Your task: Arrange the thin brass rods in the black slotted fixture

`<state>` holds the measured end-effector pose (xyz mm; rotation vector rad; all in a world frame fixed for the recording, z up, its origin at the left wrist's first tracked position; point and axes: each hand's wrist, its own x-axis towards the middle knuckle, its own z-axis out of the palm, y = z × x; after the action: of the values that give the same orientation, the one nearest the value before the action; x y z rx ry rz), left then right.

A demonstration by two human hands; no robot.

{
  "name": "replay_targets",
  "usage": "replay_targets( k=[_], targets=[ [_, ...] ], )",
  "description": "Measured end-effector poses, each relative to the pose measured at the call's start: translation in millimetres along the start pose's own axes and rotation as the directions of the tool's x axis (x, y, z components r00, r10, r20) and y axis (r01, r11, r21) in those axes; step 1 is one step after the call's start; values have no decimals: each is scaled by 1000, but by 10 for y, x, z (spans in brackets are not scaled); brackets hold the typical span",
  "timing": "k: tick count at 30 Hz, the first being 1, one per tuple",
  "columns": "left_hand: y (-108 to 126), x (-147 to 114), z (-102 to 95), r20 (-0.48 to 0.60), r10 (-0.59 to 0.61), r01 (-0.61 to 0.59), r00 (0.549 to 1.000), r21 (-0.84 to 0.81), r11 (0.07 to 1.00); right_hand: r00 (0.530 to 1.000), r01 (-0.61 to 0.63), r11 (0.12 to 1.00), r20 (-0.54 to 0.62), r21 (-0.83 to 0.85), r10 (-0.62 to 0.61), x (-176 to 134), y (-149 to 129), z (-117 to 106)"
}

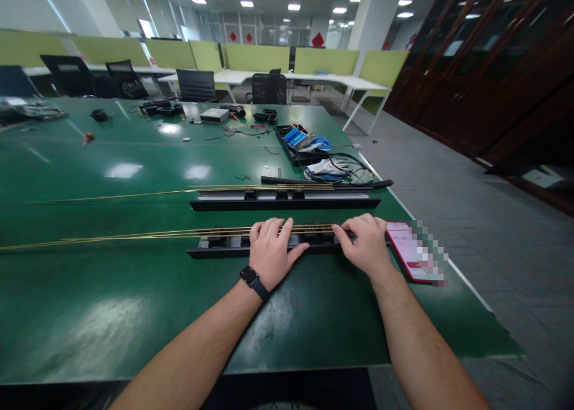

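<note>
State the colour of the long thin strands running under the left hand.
Golden yellow strands, seen best in the head view.

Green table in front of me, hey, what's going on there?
A person is working with both bare hands on the nearer black rail lying on the green table. The left hand lies over the rail and its thin golden strands, which trail off to the left. The right hand is by the strands' right end; whether it grips them is unclear. A second rail lies just beyond, and a red-edged device sits beside the right hand.
</note>
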<state>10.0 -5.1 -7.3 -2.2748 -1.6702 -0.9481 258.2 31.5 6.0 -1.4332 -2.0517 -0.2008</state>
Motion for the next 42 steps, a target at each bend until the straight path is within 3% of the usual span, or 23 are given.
replay_targets(
  k=[14, 31, 42],
  targets=[
    [3, -3, -6, 5, -6, 6, 1000, -5, 1000, 1000, 11, 1000, -13, 28, -10, 7, -18, 9],
    [-6, -1, 5, 8, -4, 4, 1000, 0, 1000, 999, -32, 998, -24, -51, 31, 2, 69, 5],
    [-5, -4, 9, -5, -2, 2, 1000, 1, 1000, 1000, 12, 1000, -1, 14, -12, 5, 21, 7]
  ],
)
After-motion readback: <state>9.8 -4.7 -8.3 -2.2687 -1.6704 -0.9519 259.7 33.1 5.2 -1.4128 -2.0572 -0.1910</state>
